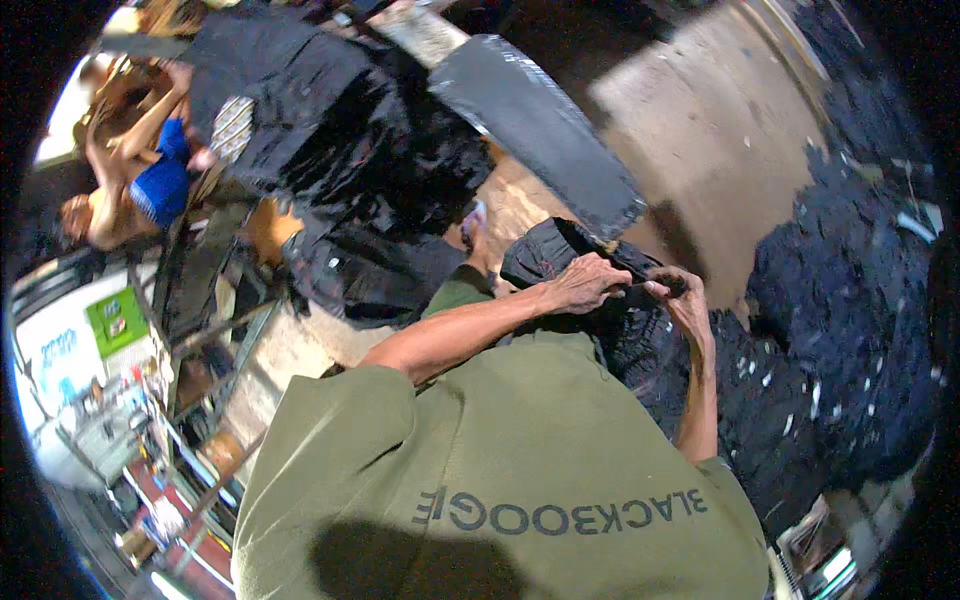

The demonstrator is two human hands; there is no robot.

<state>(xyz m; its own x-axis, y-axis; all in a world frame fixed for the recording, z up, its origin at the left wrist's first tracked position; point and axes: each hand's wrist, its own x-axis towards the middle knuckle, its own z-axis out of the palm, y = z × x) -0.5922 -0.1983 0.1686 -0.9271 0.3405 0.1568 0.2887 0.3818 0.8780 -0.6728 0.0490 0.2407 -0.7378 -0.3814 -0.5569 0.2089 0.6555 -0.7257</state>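
A black garment (540, 252) lies across my lap, its gathered upper edge raised between my hands. My left hand (588, 283) pinches that edge with thumb and fingers closed. Just to its right, my right hand (682, 296) is closed on the same edge, its fingers curled round the dark cloth. The hands are a short way apart. Below them the cloth hangs in folds, and its lower part merges with the dark pile, so I cannot tell where it ends.
A long dark padded board (540, 130) stands just beyond my hands. Heaps of black garments (850, 300) lie at the right, and black cloth (330, 110) covers the far left. Another person in blue (160, 185) sits at the left, near metal frames and clutter.
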